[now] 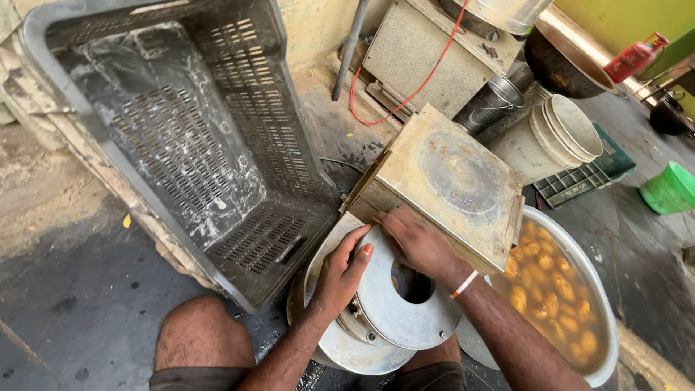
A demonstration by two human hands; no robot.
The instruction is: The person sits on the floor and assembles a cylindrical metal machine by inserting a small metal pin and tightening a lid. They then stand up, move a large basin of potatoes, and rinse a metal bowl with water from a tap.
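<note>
Here, dark wet floor [79,289]; both hands on round metal machine [394,304].

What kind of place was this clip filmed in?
Probably a small food-processing workshop floor: a large metal basin of peeled potatoes in water, a slicing machine's round metal disc under both hands, and a grimy plastic crate.

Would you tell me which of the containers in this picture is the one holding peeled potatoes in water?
It is the wide metal basin at lower right, beside the right hand. The grey slotted crate lies tipped and empty, and the white buckets are stacked on their side.
</note>
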